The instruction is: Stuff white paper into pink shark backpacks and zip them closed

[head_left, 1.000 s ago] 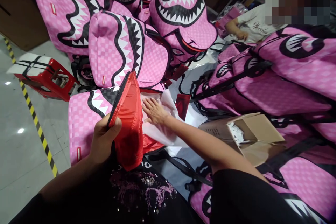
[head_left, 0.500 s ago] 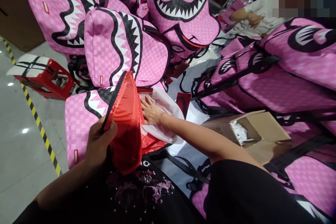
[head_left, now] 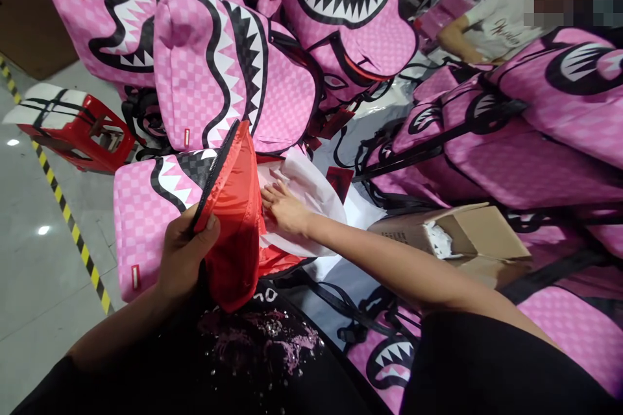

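A pink checkered backpack (head_left: 139,207) with a shark-mouth print lies unzipped before me, its red lining (head_left: 236,233) showing. My left hand (head_left: 187,249) is closed on the zippered edge of the opened flap, thumb over the red lining. Inside the opening, my right hand (head_left: 287,207) rests on white paper (head_left: 316,201) with its fingers apart; the fingertips are near the lining's fold. A dark red tag (head_left: 339,183) lies just beyond the paper.
More pink backpacks (head_left: 195,65) are piled ahead and at the right (head_left: 511,149). An open cardboard box (head_left: 491,233) stands right of my forearm. A red stool (head_left: 92,133) is at the left. Another person's arm (head_left: 457,39) shows at the back right.
My right hand has shifted slightly right and down over the paper, its fingers less spread. My left hand still holds the flap. The whole view has shifted a little.
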### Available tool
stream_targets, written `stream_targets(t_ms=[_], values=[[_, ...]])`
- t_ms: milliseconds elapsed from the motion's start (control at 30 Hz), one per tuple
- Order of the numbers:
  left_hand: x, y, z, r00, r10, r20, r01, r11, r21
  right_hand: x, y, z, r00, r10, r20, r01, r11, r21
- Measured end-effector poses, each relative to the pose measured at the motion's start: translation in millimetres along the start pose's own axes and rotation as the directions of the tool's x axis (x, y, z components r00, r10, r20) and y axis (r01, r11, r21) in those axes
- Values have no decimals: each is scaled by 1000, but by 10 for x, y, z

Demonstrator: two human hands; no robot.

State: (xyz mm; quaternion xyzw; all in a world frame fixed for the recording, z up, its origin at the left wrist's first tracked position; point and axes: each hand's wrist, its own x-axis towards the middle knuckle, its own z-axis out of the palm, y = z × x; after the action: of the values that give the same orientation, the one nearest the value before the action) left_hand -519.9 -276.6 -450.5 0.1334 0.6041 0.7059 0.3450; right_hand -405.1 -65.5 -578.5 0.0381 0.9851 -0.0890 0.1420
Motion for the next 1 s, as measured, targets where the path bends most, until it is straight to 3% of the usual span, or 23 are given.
stream_targets(t_ms=[100,300,400,533,633,733,833,1000], values=[[-7,15,12,1000,-2,9,1,1000,17,-183,-124,141,994,86,68,-87,996,2],[-25,33,0,1000,1,16,-2,996,88,-388,44,356,990,-111,86,120,988,-99],[-24,22,10,1000,12,28,-14,996,87,-300,6,412,988,-126,89,134,986,-94],[-14,5,10,998,-3,62,-1,997,71,32,-241,494,999,30,11,-30,999,-35],[-13,14,-10,998,-12,64,8,998,66,118,-287,479,999,26,-39,-25,999,20],[-26,24,-19,1000,-13,22,12,999,43,-72,-136,368,999,-13,-50,14,1000,10],[-44,6,6,1000,-18,10,18,999,-39,-276,2,263,999,39,-26,-41,997,-64],[-78,-18,70,999,-15,43,21,991,-132,-206,-123,294,998,52,36,-48,994,-94]])
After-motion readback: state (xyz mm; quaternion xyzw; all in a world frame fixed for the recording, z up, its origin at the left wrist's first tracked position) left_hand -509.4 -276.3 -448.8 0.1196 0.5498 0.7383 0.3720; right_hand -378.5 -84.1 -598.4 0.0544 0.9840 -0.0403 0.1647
